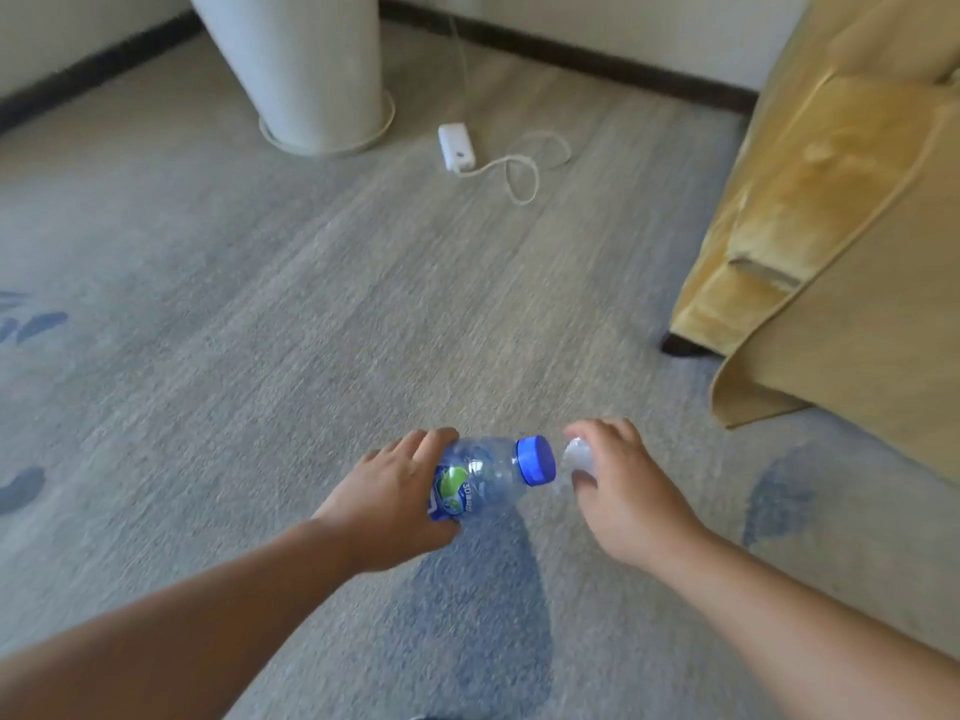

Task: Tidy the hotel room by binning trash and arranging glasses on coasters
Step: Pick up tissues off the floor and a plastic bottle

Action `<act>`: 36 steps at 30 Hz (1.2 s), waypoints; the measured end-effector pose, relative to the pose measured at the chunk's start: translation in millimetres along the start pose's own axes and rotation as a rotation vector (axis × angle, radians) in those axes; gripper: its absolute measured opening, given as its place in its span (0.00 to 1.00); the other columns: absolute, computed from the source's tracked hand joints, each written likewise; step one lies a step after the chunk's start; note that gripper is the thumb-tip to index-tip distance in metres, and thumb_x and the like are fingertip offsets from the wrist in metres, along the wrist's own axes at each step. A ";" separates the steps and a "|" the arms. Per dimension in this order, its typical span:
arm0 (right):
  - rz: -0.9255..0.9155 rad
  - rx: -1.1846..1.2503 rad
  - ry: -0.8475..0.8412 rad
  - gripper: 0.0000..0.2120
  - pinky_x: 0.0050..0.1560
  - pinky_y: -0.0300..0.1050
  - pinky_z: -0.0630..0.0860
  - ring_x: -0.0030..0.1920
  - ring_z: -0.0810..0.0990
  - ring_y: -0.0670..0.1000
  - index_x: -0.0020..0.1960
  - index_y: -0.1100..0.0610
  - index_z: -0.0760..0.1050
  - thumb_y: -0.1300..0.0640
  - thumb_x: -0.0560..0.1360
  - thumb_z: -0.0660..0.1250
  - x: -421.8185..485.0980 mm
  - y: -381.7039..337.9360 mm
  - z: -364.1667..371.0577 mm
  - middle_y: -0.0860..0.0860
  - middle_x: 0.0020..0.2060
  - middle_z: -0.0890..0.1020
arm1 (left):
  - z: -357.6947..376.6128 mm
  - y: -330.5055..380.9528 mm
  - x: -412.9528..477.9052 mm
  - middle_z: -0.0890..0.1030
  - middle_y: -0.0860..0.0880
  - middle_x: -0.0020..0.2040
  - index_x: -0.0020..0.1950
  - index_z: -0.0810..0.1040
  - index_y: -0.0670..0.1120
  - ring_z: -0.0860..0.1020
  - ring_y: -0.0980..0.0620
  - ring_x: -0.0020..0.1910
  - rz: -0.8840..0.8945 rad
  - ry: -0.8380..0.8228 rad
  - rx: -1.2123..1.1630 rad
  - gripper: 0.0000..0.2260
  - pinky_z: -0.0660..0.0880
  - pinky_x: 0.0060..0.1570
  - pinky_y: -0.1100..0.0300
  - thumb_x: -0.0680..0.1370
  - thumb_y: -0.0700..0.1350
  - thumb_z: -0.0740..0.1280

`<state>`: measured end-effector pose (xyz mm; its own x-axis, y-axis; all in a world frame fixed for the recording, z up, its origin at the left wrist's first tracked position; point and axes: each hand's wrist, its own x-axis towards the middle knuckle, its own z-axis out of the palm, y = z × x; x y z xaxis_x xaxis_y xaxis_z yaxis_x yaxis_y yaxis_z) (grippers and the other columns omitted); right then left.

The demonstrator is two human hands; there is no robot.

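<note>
My left hand (400, 491) grips a clear plastic bottle (483, 475) with a blue cap and a blue-green label, lying sideways with its cap pointing right. Just right of the cap, my right hand (623, 485) holds a small clear, whitish crumpled object (577, 455) in its fingers; what that object is I cannot make out. Both hands hover over the grey carpet at the lower middle of the head view.
A white cylindrical base (317, 70) stands on the carpet at the back. A white power adapter (457, 147) with a looped cable lies beside it. A yellow-tan upholstered chair (841, 226) fills the right side. Dark skirting runs along the far wall.
</note>
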<state>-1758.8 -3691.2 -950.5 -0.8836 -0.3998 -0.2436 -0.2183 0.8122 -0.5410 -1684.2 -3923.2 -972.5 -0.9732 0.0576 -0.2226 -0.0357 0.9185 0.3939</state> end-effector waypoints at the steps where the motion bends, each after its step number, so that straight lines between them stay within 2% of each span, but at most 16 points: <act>1: 0.015 0.017 0.030 0.19 0.50 0.46 0.72 0.55 0.75 0.52 0.65 0.50 0.68 0.59 0.76 0.64 -3.6 3.0 -10.4 0.48 0.60 0.66 | -6.1 12.6 5.8 0.72 0.56 0.59 0.69 0.60 0.55 0.75 0.53 0.55 0.000 0.014 -0.058 0.35 0.71 0.53 0.59 0.66 0.60 0.70; 5: 0.078 0.070 0.172 0.19 0.46 0.40 0.67 0.55 0.75 0.51 0.65 0.50 0.68 0.60 0.76 0.64 -15.1 13.8 -53.7 0.46 0.58 0.66 | -31.1 60.0 22.2 0.76 0.63 0.49 0.60 0.61 0.64 0.77 0.62 0.44 -0.074 0.069 -0.375 0.31 0.70 0.39 0.66 0.62 0.62 0.72; 9: 0.148 0.116 0.326 0.18 0.43 0.40 0.62 0.55 0.74 0.51 0.65 0.50 0.69 0.59 0.76 0.64 -31.7 9.1 -105.9 0.49 0.61 0.69 | -57.8 104.1 25.3 0.81 0.62 0.38 0.53 0.63 0.65 0.79 0.63 0.35 -0.133 0.122 -0.585 0.25 0.73 0.36 0.61 0.63 0.57 0.74; 13: 0.188 0.167 0.434 0.15 0.38 0.41 0.59 0.46 0.70 0.47 0.62 0.50 0.69 0.60 0.76 0.62 -65.8 -19.3 -171.0 0.47 0.57 0.67 | -109.7 143.1 11.1 0.80 0.66 0.39 0.50 0.66 0.63 0.78 0.65 0.36 -0.168 0.148 -0.672 0.22 0.70 0.34 0.62 0.66 0.51 0.76; 18: 0.180 0.188 0.469 0.15 0.41 0.43 0.64 0.47 0.71 0.48 0.61 0.51 0.69 0.61 0.75 0.62 -116.5 -87.0 -279.0 0.46 0.54 0.66 | -222.7 202.7 -25.7 0.81 0.58 0.45 0.53 0.68 0.60 0.79 0.63 0.41 -0.177 0.139 -0.705 0.23 0.75 0.44 0.56 0.66 0.50 0.77; 20: 0.163 0.209 0.482 0.15 0.42 0.42 0.64 0.46 0.70 0.48 0.61 0.51 0.69 0.61 0.75 0.62 -135.5 -117.9 -321.9 0.46 0.54 0.66 | -269.9 227.3 -43.9 0.81 0.57 0.46 0.54 0.69 0.58 0.79 0.62 0.43 -0.172 0.156 -0.712 0.23 0.74 0.44 0.57 0.66 0.49 0.77; 24: 0.110 0.218 0.505 0.16 0.40 0.39 0.61 0.47 0.70 0.47 0.62 0.50 0.69 0.60 0.76 0.62 -177.1 -181.7 -413.6 0.46 0.55 0.66 | -368.5 279.0 -85.4 0.80 0.58 0.43 0.50 0.68 0.59 0.78 0.66 0.39 -0.161 0.203 -0.710 0.21 0.72 0.39 0.61 0.65 0.50 0.77; 31: -0.051 0.219 0.521 0.16 0.44 0.42 0.66 0.51 0.70 0.46 0.63 0.49 0.67 0.60 0.77 0.60 -241.5 -272.1 -539.6 0.47 0.61 0.68 | -511.3 356.1 -157.0 0.81 0.57 0.44 0.53 0.70 0.58 0.79 0.61 0.41 -0.132 0.326 -0.756 0.23 0.74 0.44 0.58 0.66 0.48 0.78; 33: -0.114 0.198 0.520 0.16 0.44 0.39 0.63 0.50 0.67 0.43 0.64 0.51 0.68 0.61 0.77 0.60 -250.6 -294.6 -565.6 0.49 0.61 0.69 | -544.6 371.8 -176.4 0.82 0.57 0.44 0.54 0.70 0.58 0.80 0.62 0.41 -0.115 0.371 -0.779 0.23 0.75 0.43 0.59 0.64 0.50 0.77; 36: -0.228 0.158 0.528 0.17 0.42 0.24 0.59 0.48 0.64 0.40 0.65 0.51 0.68 0.61 0.77 0.60 -256.2 -330.7 -596.4 0.48 0.61 0.70 | -591.2 385.5 -201.0 0.82 0.60 0.44 0.56 0.70 0.57 0.80 0.62 0.42 -0.078 0.449 -0.800 0.25 0.74 0.44 0.60 0.64 0.50 0.77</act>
<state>-1707.2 -3603.9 -229.1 -0.9170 -0.2583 0.3040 -0.3981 0.6413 -0.6559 -1636.6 -3812.0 -248.7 -0.9521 -0.3045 0.0269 -0.0886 0.3591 0.9291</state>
